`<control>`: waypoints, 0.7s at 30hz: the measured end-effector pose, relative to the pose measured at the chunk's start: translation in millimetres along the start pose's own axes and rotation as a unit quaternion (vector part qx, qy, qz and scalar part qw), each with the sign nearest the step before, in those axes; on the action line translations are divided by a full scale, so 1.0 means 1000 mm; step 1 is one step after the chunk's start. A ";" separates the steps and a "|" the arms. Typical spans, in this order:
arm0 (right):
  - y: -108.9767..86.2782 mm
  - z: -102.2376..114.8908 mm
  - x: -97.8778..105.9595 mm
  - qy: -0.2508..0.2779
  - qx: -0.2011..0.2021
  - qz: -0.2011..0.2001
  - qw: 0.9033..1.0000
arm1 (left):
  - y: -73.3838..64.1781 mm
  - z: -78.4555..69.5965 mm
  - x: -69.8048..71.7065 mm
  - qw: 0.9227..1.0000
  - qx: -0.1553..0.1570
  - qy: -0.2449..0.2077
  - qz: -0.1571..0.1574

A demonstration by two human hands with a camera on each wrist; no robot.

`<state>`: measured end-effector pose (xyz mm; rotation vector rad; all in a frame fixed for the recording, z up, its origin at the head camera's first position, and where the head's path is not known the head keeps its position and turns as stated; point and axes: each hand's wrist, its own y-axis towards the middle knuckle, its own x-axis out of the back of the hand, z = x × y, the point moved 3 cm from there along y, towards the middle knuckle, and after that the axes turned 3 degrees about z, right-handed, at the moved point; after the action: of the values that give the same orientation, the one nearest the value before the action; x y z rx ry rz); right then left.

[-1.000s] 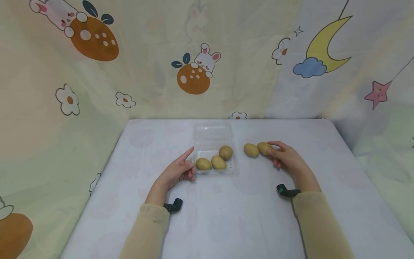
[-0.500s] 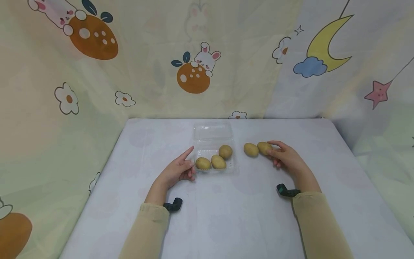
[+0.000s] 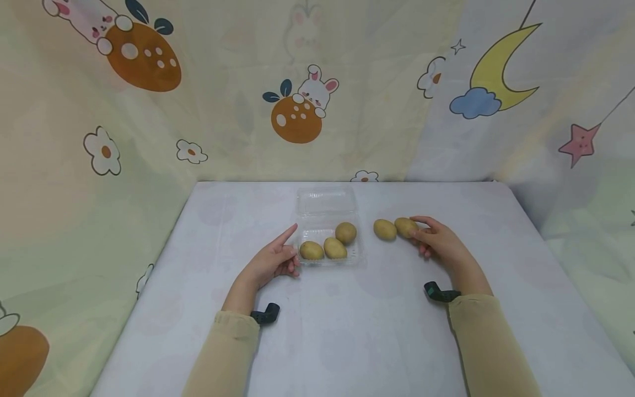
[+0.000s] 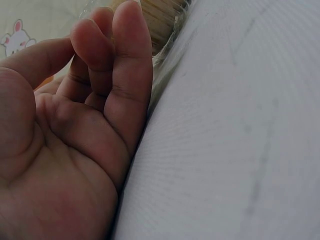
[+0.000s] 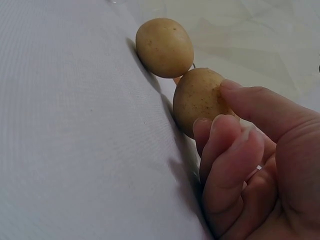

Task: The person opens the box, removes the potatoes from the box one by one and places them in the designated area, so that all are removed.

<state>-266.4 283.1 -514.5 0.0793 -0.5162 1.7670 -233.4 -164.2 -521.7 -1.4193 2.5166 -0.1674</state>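
My right hand [image 3: 439,242] pinches a potato [image 3: 405,227] between thumb and forefinger, the other fingers curled under. This potato [image 5: 200,100] lies low, close to the tabletop, and overlaps a second potato [image 5: 165,48] at its left. At the left, my left hand [image 3: 273,262] rests beside a clear plastic container [image 3: 354,259] whose lid [image 3: 326,201] is folded back. Its forefinger points straight along the container's left side; the thumb and loosely curled fingers are right at the rim. Inside sit three potatoes [image 3: 335,248]. The left wrist view shows the fingers [image 4: 130,60] overlapping the container.
A white cloth covers the table [image 3: 347,331]. Behind it hangs a printed curtain [image 3: 377,110] with rabbits, flowers and a moon. Black wrist cameras [image 3: 268,314] sit below both hands.
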 end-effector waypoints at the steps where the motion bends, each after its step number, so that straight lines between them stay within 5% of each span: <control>1: 0.000 0.000 0.000 0.000 0.001 0.000 1.000 | 0.000 0.000 0.000 1.000 0.000 0.000 0.000; 21: 0.002 -0.004 0.001 0.012 0.010 0.009 1.000 | 0.000 0.001 0.000 1.000 0.001 0.001 0.003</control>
<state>-267.3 285.1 -518.3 0.0671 -0.4823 1.7891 -233.7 -164.0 -522.3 -1.4108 2.5208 -0.1697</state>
